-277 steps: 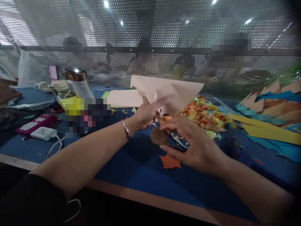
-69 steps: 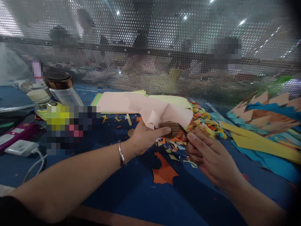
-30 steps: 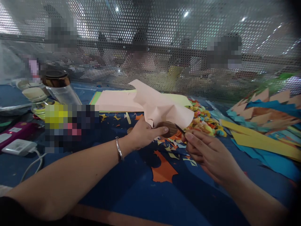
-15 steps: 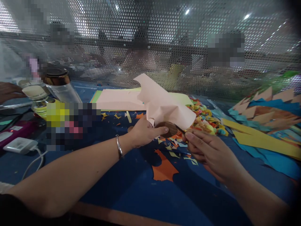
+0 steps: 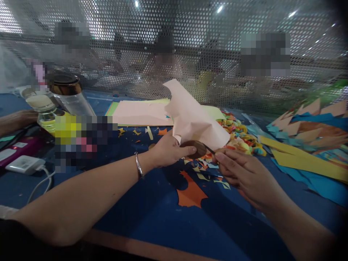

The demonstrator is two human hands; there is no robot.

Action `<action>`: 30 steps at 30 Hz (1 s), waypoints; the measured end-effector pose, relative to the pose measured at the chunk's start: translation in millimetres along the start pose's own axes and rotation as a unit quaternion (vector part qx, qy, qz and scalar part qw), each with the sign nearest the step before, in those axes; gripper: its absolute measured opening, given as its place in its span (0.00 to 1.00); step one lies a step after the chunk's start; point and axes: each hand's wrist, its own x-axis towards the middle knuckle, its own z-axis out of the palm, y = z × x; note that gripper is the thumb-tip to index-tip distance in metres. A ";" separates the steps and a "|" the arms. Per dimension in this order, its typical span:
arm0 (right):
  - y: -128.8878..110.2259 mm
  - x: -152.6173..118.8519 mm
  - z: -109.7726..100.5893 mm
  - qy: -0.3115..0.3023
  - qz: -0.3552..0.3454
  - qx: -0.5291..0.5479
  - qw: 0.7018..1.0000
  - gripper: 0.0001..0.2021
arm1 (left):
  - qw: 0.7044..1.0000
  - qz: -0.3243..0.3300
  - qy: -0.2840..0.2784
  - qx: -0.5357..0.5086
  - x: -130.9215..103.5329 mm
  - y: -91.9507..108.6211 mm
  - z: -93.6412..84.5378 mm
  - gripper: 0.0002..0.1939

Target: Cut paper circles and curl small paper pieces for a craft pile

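My left hand point(image 5: 170, 149), with a silver bangle at the wrist, pinches a round brown disc point(image 5: 198, 149) together with a pale pink sheet of paper point(image 5: 194, 117). The sheet stands up above the disc, its left edge cut in curves. My right hand point(image 5: 236, 166) is closed on a thin dark tool point(image 5: 209, 148), whose tip meets the disc and the paper's lower edge; most of the tool is hidden by the fingers. Below the hands, an orange paper offcut point(image 5: 190, 192) lies on the blue table point(image 5: 152, 217).
Stacked sheets point(image 5: 141, 113) lie behind my left hand. Coloured scraps point(image 5: 241, 137) are heaped behind my right hand. Yellow strips point(image 5: 307, 161) and spiky cut paper point(image 5: 312, 123) lie right. At left are bottles point(image 5: 43, 108), a white charger point(image 5: 25, 165) and another person's hand point(image 5: 20, 121).
The other person's hand at the left edge has come further into view. The view has shifted slightly; my hands keep nearly the same hold on the paper, disc and tool.
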 end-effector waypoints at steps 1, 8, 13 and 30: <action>0.4 -0.1 -0.3 0.000 -0.002 -0.003 1.000 0.29 | 1.000 -0.002 0.004 -0.001 0.0 1.3 0.1 0.24; 2.7 -0.5 -2.5 0.001 -0.013 -0.010 1.000 0.26 | 0.998 -0.019 0.000 0.052 -1.6 11.2 -2.5 0.17; 1.7 -1.7 -3.1 -0.004 -0.015 -0.023 1.000 0.28 | 0.997 -0.026 -0.011 0.072 -1.3 9.5 -4.1 0.16; 4.9 -0.4 -10.2 -0.010 -0.001 -0.045 0.999 0.24 | 0.993 -0.098 -0.029 0.060 -3.4 1.9 -5.3 0.19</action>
